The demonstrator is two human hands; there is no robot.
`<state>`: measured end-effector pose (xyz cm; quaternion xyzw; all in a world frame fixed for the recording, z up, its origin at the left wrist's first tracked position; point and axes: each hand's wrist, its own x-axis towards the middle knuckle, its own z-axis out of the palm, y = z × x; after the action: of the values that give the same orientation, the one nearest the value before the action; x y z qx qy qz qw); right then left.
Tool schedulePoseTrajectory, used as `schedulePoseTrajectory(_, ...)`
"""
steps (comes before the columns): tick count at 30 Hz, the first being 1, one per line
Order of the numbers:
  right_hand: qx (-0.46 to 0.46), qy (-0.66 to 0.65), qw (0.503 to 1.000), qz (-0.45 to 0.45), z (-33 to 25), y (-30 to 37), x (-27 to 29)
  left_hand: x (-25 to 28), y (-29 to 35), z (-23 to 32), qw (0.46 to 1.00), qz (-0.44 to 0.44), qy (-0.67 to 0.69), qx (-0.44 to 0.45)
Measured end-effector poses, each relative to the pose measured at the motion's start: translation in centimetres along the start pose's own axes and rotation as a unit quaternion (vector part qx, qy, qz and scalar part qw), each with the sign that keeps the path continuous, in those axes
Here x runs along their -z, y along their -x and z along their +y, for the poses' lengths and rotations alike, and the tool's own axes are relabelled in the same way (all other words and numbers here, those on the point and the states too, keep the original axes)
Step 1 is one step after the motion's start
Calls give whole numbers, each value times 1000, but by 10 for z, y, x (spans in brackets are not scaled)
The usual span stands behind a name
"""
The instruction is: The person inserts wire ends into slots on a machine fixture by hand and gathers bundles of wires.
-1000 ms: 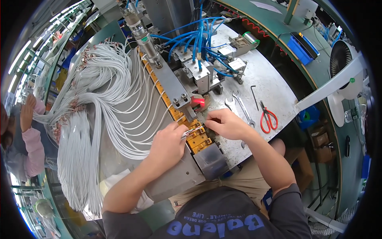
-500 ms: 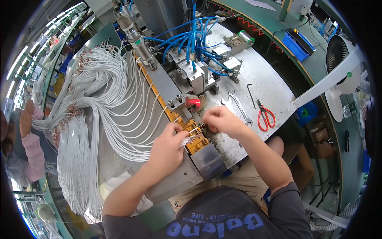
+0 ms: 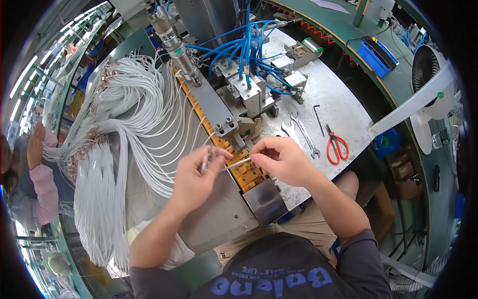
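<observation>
My right hand [image 3: 281,159] is closed in a pinch on the end of a white cable [image 3: 240,163], over the yellow slotted fixture strip [image 3: 247,178]. Just left of the strip, my left hand [image 3: 194,177] is raised with its fingers curled round white cable ends [image 3: 205,162]; motion blurs the fingertips. Several white cables run from the fixture to a large pile of white cables [image 3: 139,117] on the left. Beyond my hands, a steel clamping bar [image 3: 211,102] lies along the yellow strip.
A machine with blue air hoses [image 3: 244,55] stands behind. On the metal plate at right lie wrenches [image 3: 304,135], a hex key [image 3: 318,119] and red-handled cutters [image 3: 337,148]. A white fan [image 3: 423,94] stands far right. A person in pink sleeves [image 3: 44,187] is at left.
My left hand has moved left and lifted off the fixture. My right hand has come lower and pinches a cable end. The red part by the clamping bar no longer shows.
</observation>
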<state>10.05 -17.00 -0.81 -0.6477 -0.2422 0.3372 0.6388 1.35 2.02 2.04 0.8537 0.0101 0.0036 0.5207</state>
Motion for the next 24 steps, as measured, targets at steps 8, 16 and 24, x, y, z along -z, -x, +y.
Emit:
schedulePoseTrajectory(8,60,37,996,-57,-9,9,4,-13,6,5,998,-27,17,-46)
schedulePoseTrajectory(16,-1,47,997,-68,-7,9,5,-14,9,4,994,-94,31,51)
schedulePoseTrajectory(24,-6,19,1000,-24,-7,9,-9,-23,12,-5,993,-3,-41,-113)
